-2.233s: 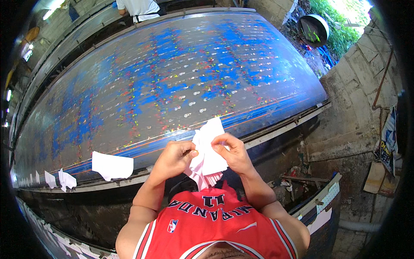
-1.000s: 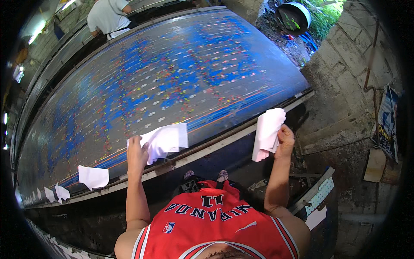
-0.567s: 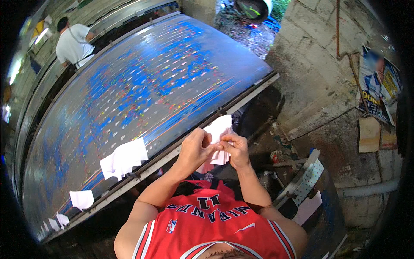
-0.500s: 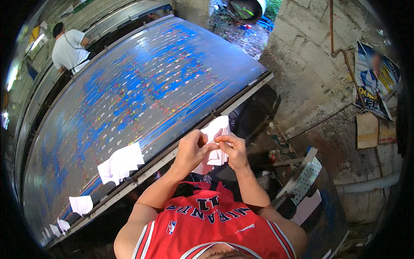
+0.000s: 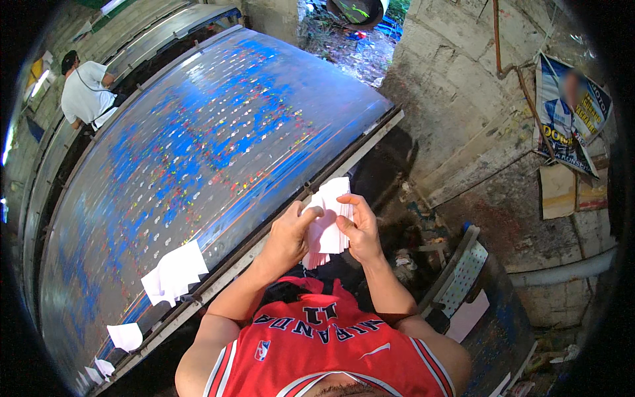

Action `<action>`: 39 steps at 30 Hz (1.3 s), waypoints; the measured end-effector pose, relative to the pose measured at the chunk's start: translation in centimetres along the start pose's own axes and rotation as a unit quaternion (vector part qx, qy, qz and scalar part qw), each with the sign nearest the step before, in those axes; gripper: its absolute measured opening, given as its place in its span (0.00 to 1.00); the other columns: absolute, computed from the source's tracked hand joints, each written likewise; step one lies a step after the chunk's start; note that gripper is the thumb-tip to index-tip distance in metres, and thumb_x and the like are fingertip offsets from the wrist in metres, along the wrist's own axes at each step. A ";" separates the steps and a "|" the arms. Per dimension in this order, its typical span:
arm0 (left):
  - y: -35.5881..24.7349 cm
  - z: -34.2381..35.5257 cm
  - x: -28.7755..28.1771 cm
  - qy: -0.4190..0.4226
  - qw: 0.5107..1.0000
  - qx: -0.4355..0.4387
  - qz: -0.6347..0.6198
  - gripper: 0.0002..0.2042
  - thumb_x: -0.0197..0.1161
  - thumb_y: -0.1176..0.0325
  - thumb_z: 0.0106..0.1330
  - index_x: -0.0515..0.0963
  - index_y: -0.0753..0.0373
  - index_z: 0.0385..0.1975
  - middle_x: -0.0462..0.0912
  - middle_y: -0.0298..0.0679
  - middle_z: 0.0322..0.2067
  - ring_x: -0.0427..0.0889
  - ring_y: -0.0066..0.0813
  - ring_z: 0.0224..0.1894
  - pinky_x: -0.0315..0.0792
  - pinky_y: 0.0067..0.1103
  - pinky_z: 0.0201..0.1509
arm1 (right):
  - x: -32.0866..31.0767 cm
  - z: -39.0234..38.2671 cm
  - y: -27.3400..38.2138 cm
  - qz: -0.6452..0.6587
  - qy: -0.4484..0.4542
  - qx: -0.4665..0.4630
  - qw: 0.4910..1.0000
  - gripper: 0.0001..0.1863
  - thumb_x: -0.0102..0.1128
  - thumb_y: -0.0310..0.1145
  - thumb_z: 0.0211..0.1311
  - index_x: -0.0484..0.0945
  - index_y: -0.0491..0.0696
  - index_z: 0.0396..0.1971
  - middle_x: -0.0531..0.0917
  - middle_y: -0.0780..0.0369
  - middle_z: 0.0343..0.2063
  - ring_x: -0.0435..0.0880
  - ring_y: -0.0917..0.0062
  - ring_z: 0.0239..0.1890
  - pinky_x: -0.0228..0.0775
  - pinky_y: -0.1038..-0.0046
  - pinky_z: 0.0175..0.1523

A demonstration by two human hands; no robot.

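Observation:
A thick stack of thin white pieces is held upright in front of my chest; whether they are cloth or paper I cannot tell. My left hand grips its left side, thumb bent over the front and the other fingers partly hidden. My right hand holds the right edge, where many layers show, with thumb and index finger spaced apart. Just past the hands runs the edge of a long table, spotted with blue, red and yellow paint.
White pieces lie at the table's near edge, with a smaller white piece farther left. A metal rail borders the table. On the right stands another paint-stained board. A person in a white shirt is at the far left.
My fingertips, pinched together at the front of the stack before, have drawn apart, leaving more of its face showing. The whole view has shifted slightly.

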State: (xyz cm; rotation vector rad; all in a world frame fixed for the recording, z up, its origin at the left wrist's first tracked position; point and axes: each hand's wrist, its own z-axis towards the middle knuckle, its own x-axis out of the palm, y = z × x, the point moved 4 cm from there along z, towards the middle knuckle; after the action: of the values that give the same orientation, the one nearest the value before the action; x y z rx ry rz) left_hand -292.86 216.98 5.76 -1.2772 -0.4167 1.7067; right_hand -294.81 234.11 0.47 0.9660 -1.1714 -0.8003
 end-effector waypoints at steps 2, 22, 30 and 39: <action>0.2 0.7 0.1 0.001 0.999 0.018 0.030 0.15 0.65 0.79 0.54 0.78 0.61 0.42 0.75 0.48 0.30 0.79 0.51 0.35 0.74 0.34 0.38 | -0.2 0.8 0.1 0.003 0.001 0.014 1.000 0.20 0.60 0.23 0.66 0.68 0.45 0.56 0.78 0.61 0.46 0.78 0.82 0.46 0.71 0.78 0.52; 7.4 7.3 -0.3 0.024 0.986 -0.142 -0.084 0.09 0.65 0.69 0.64 0.77 0.69 0.29 0.71 0.44 0.22 0.68 0.32 0.23 0.63 0.29 0.28 | -2.3 10.9 -2.4 -0.079 0.068 0.073 0.992 0.15 0.58 0.22 0.65 0.72 0.41 0.51 0.79 0.63 0.42 0.78 0.86 0.42 0.72 0.82 0.46; 8.2 10.4 -0.1 0.027 0.950 -0.182 -0.252 0.08 0.61 0.70 0.70 0.77 0.67 0.31 0.75 0.36 0.26 0.71 0.21 0.29 0.67 0.25 0.32 | -8.0 15.5 0.2 0.055 0.012 0.084 0.995 0.19 0.61 0.21 0.57 0.73 0.42 0.50 0.82 0.61 0.39 0.83 0.77 0.40 0.76 0.75 0.48; 11.5 10.4 -5.7 -0.138 0.908 -0.174 -0.354 0.11 0.64 0.64 0.70 0.81 0.67 0.38 0.81 0.33 0.39 0.77 0.19 0.44 0.71 0.20 0.49 | -17.2 22.3 7.9 0.166 -0.095 -0.074 0.979 0.17 0.58 0.25 0.62 0.72 0.45 0.51 0.81 0.56 0.48 0.81 0.68 0.50 0.73 0.66 0.59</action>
State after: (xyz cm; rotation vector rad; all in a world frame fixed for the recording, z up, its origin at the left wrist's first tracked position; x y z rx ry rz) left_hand -307.26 209.01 4.90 -0.9377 -1.2363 1.2017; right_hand -320.11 248.42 3.56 0.5593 -1.3745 -0.7067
